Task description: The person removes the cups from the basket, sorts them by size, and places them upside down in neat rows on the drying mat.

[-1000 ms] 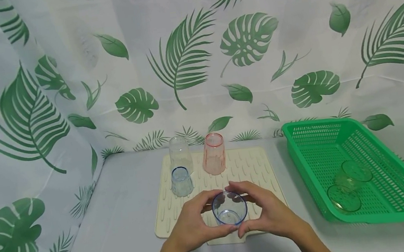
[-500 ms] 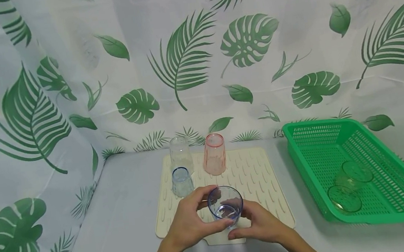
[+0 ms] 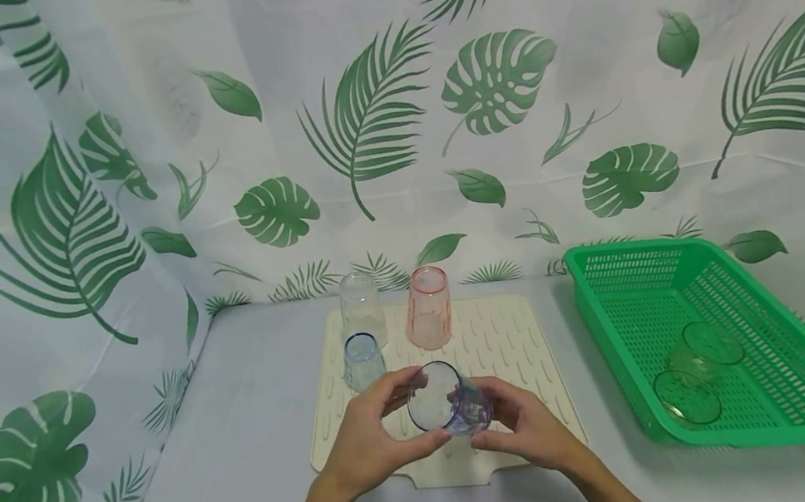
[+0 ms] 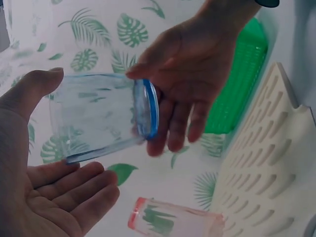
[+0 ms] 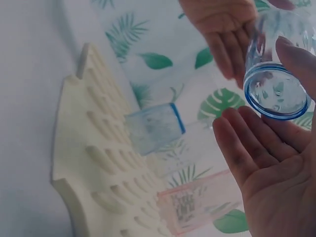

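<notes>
Over the mat [image 3: 503, 331], near side, I count: one blue glass [image 3: 455, 402], tilted, left hand [image 3: 369, 443] pinching its rim end, right hand [image 3: 533, 427] its base end; right, one basket [image 3: 606, 352].

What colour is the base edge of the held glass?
Blue. The left wrist view shows it best, where the held glass meets the right hand.

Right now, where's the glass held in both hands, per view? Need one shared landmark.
Head: below centre, glass between left hand and right hand.
Left wrist: left of centre, glass at mid-height.
Right wrist: upper right, glass near the edge.
Landmark: cream mat, lower right in left wrist, left in right wrist.
</notes>
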Motion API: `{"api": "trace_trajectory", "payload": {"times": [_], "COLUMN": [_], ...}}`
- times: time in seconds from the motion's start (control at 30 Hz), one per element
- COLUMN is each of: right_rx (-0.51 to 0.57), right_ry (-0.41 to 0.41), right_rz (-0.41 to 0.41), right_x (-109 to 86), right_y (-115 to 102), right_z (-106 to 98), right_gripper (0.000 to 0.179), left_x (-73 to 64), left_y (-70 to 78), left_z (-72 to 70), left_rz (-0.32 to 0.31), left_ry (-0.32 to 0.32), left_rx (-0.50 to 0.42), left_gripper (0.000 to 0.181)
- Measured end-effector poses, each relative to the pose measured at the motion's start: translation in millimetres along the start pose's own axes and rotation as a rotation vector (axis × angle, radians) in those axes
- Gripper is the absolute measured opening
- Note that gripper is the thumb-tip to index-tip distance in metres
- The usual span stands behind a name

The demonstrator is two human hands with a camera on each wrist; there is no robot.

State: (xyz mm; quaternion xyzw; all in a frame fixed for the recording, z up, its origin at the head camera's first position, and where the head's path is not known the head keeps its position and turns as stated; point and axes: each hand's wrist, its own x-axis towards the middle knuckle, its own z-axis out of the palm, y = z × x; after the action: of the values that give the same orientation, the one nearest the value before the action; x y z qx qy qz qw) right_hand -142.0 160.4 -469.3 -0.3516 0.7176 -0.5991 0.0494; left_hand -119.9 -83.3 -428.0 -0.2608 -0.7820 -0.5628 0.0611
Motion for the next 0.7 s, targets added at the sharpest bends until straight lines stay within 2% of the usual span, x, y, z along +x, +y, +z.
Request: {"api": "trace_trajectory", "payload": {"times": [0.13,0.27,0.43,0.7], "right_rx": [0.057,0.137,0.228,0.291], "right_ry": [0.004,0.025,0.051,0.099], "right_rz": [-0.06,-0.05,-0.025,-0.094], "right_x": [1.8,3.7,5.8,12.0], "right_y": [-4.5,-9.6,-13.4,-19.3], "right_z": [-9.7,-13.4,-10.9,-3.4], "right_gripper": [0.059,0.059,0.058,0.053], "left_x": [-2.3,-4.9,-6.0,-7.0], "left_y": [-3.0,-5.6,-10.1,-14.0], "left_z": [-1.6,-1.8,0.4,4.3], "left_rz": [-0.024,-0.044,-0.033,-0.01], "left_ry": [-0.013,-0.032,-0.055,-0.063], "left_rx": [-0.005,0.038,0.077,0.11], "left_gripper": [0.065,0.066,0.065,0.063]}}
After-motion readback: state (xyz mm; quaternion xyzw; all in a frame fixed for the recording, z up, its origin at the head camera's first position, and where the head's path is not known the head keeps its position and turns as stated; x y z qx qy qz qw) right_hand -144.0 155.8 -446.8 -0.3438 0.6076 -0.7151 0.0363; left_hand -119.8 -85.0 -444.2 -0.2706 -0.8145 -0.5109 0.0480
